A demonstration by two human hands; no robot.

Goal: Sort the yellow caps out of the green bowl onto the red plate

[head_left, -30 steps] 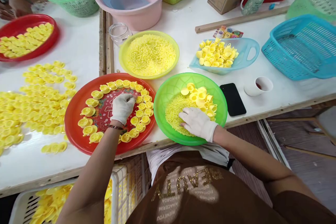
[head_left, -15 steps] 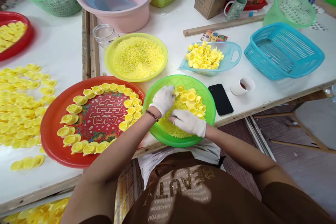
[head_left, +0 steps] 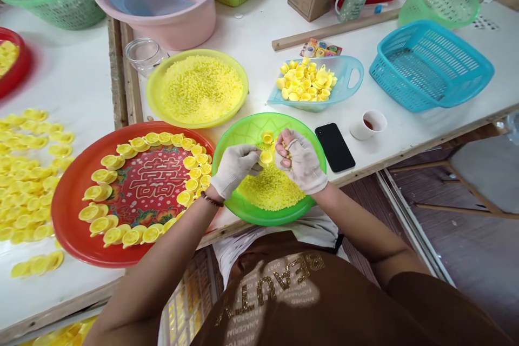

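My left hand (head_left: 235, 168), in a white glove, pinches a small yellow plastic cup (head_left: 266, 159) over the green basin (head_left: 222, 143). Curled beside it, my right hand (head_left: 302, 165) has a white glove with bare fingertips and holds some yellow beads (head_left: 288, 155). More yellow beads (head_left: 271, 194) fill the basin's floor, and a few yellow cups (head_left: 267, 137) sit at its far side, partly hidden by my right hand. On my left, a red tray (head_left: 67, 189) carries rows of yellow cup-shaped pieces (head_left: 97, 193) around its printed middle.
Behind the basin stand a yellow bowl of beads (head_left: 198, 89) and a blue scoop (head_left: 351, 78) with yellow pieces. A black phone (head_left: 334, 147), a paper cup (head_left: 368, 125) and a blue basket (head_left: 430, 73) are to the right. Loose yellow pieces (head_left: 28, 194) cover the left table.
Both hands have risen from the beads. The left now holds a cup in front of the right, which has moved up and away from me with beads in its fingers. The view has shifted slightly.
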